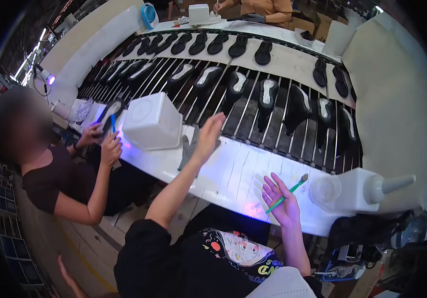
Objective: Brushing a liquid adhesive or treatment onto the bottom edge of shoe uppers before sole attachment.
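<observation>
The left hand (208, 135) stretches out over the worktop (233, 174), fingers spread wide and holding nothing, toward the shoes (268, 97) on the slatted rack, sole-up for brushing. The right hand (279, 198) rests near the edge, fingers pinching a green brush (287, 192), bristles angled toward the white pot (325, 191) just beside.

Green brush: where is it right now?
In the head view the green brush is in the right hand, low and right of centre over the white bench, its bristles pointing at the white bottle.
</observation>
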### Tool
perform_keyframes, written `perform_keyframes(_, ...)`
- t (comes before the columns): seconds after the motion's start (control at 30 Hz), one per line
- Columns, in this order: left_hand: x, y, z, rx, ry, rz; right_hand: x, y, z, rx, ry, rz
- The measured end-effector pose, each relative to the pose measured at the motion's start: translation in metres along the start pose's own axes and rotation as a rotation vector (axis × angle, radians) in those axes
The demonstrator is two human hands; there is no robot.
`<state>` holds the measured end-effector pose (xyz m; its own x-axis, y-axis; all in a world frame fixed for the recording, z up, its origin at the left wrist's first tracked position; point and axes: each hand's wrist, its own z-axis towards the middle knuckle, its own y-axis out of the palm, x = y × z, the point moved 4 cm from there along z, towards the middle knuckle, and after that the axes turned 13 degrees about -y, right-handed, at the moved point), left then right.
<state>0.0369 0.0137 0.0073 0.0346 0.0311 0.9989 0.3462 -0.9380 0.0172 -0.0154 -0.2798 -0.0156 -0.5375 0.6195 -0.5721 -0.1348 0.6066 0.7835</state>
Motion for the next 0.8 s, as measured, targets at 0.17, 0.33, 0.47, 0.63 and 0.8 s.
perform_keyframes(0.17, -0.034, -0.026, 0.173, 0.301, -0.03, 0.205, -0.009, 0.058, 0.087, -0.163, -0.046, -0.161)
perform_keyframes(0.33, -0.071, -0.013, 0.286, 0.269, -0.158, 0.23, 0.021, 0.091, 0.219, -0.113, -0.099, -0.33)
perform_keyframes(0.47, -0.103, -0.017, 0.338, 0.088, -0.299, 0.047, 0.046, 0.113, 0.28, -0.019, -0.08, -0.213)
perform_keyframes(0.63, -0.069, 0.042, 0.317, -0.055, -0.676, -0.272, 0.057, 0.087, 0.317, 0.133, -0.293, 0.073)
perform_keyframes(0.8, -0.025, 0.025, 0.319, 0.016, -0.391, -0.412, 0.044, 0.119, 0.292, -0.044, -0.425, 0.14)
